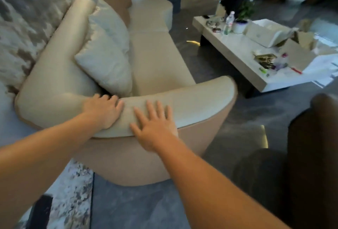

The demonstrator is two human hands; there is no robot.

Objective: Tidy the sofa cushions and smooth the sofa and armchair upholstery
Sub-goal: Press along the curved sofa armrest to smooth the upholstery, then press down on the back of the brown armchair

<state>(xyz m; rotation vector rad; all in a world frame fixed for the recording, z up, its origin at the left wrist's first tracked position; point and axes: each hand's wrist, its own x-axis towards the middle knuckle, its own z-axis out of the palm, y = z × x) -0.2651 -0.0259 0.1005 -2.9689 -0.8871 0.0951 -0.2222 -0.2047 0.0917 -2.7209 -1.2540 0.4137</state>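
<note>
A long cream leather sofa (157,60) stretches away from me, its rounded near armrest (197,100) right in front. My left hand (103,111) lies palm down on the armrest's left end, fingers together. Beside it my right hand (155,126) rests flat on the armrest top, fingers spread. Neither hand holds anything. Two pale cushions (108,53) lean against the sofa backrest (60,60); a brown cushion (118,0) stands farther along the back.
A low white coffee table (236,58) stands to the right, carrying a bottle (229,22), a potted plant (241,18), boxes and small items. A dark armchair (309,155) sits at the lower right. The floor is grey tile, with a patterned rug (73,192) at the lower left.
</note>
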